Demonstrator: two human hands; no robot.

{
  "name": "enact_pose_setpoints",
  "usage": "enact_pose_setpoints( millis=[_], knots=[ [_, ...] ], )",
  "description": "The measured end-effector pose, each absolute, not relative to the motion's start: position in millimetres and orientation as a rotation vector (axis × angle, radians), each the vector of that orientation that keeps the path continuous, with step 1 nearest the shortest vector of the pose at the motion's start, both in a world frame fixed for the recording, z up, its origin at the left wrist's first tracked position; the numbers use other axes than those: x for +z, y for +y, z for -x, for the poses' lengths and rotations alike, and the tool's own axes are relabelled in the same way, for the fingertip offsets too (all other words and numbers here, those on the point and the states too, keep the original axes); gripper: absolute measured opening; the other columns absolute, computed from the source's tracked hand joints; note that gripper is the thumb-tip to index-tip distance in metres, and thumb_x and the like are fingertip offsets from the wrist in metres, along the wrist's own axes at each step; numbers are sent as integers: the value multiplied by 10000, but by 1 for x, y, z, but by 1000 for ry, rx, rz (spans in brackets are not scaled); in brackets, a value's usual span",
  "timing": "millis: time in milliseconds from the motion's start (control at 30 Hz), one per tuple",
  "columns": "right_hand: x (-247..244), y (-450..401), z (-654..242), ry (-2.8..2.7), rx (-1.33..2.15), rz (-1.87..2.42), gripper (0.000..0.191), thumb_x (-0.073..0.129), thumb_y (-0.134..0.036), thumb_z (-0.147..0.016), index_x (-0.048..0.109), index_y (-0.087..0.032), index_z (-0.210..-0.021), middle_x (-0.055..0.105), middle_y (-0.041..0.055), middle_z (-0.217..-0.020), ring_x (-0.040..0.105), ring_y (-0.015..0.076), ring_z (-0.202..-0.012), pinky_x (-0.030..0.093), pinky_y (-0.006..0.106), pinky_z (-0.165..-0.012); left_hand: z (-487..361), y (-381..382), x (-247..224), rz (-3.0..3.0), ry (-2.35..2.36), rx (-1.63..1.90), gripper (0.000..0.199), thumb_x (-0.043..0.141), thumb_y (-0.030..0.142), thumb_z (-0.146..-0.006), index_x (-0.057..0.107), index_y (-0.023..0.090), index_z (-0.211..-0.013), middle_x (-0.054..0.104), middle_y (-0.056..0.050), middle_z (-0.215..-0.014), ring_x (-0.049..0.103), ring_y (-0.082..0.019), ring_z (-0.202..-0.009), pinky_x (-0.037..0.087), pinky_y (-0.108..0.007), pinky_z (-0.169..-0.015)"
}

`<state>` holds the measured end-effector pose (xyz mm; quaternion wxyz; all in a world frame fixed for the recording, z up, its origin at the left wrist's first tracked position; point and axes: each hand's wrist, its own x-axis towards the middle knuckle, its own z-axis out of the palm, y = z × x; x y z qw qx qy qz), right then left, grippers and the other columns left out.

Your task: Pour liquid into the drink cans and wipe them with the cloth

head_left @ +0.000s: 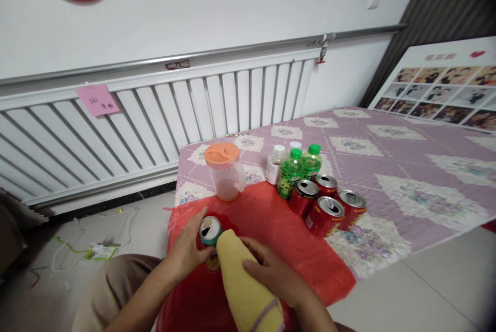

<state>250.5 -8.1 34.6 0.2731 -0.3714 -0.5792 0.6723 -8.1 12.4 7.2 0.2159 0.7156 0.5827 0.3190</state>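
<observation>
My left hand [189,250] is closed round the side of an opened drink can [210,230] with a silver top and a teal band below its rim. The can is upright, and its lower part is hard to make out. In my right hand [271,270] is a long, rounded bundle of yellow cloth [244,285] with a pale purple stripe near its lower end. The bundle's upper end lies against or just beside the can; whether anything is inside it cannot be seen. Under both hands spreads a shiny red plastic sheet [263,218].
A clear jug with an orange lid [222,167] stands behind the can. To the right are several opened red cans [325,216], green-capped bottles [290,172] and white-capped bottles [275,164]. A floral tablecloth [349,167] covers the table; a radiator [155,120] runs behind.
</observation>
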Motion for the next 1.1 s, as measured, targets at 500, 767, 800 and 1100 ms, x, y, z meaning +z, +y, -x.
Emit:
enact_pose_setpoints(
  millis=[500,767,800,1100],
  knots=[
    [9,-16,-290,-1626,1371,1469,613,549,-386,-893,467,-172,-1462,498,125,-1528,490,278,-1379,366,432,-1158,3,24,-12,-1995,1632,963,834,658,204,-637,417,181,-1436,627,-139,-1323,599,-327,-1248,474,-515,-1077],
    [11,-23,-293,-1749,1108,1585,592,479,-286,-886,474,-125,-1455,529,134,-1492,484,252,-1379,348,396,-1171,-2,32,26,-2019,1625,949,819,664,267,-689,391,214,-1459,609,-114,-1337,597,-297,-1244,461,-481,-1082],
    [10,-23,-293,-1753,1082,1576,581,484,-277,-879,490,-144,-1445,547,123,-1475,494,249,-1367,355,392,-1164,-7,34,33,-2026,1615,955,828,670,267,-687,384,216,-1462,609,-113,-1336,601,-291,-1236,462,-472,-1080],
    [16,-31,-296,-1702,1118,1533,630,523,-196,-817,481,-159,-1445,560,122,-1459,539,242,-1318,396,373,-1121,-92,56,70,-2092,1359,964,854,654,204,-690,351,184,-1488,536,-123,-1434,519,-280,-1328,412,-432,-1128]
  ],
)
